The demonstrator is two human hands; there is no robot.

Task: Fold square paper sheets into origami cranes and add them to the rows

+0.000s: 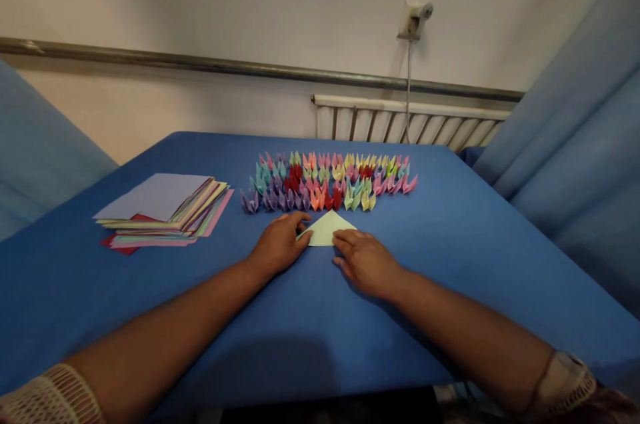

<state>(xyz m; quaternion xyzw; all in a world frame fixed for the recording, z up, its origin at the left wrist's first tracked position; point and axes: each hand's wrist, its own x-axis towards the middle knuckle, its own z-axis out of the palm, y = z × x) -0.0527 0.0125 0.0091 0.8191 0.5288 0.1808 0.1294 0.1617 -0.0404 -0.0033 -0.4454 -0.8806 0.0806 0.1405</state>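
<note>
A pale green sheet of origami paper (pixel 324 231), folded into a triangle, lies on the blue-covered table with its point facing away from me. At its left corner is my left hand (pixel 281 241), thumb and forefinger closed around the paper's edge. My right hand (pixel 369 263) rests over the right part of the triangle. Its fingers are stretched out flat on the paper, and its thumb sits apart on the cloth below the folded edge. The triangle's right corner is hidden under that hand. Just beyond the point stand rows of small folded paper cranes (pixel 333 199) in many colours.
To the left lies an uneven stack of coloured square paper (pixel 160 201), a lavender sheet on top. The blue tablecloth (pixel 480 257) covers the table. Behind it are a metal rail (pixel 225 66), a radiator (pixel 390 107) and a plugged-in cord (pixel 409 77). Blue curtains (pixel 575 111) hang at both sides.
</note>
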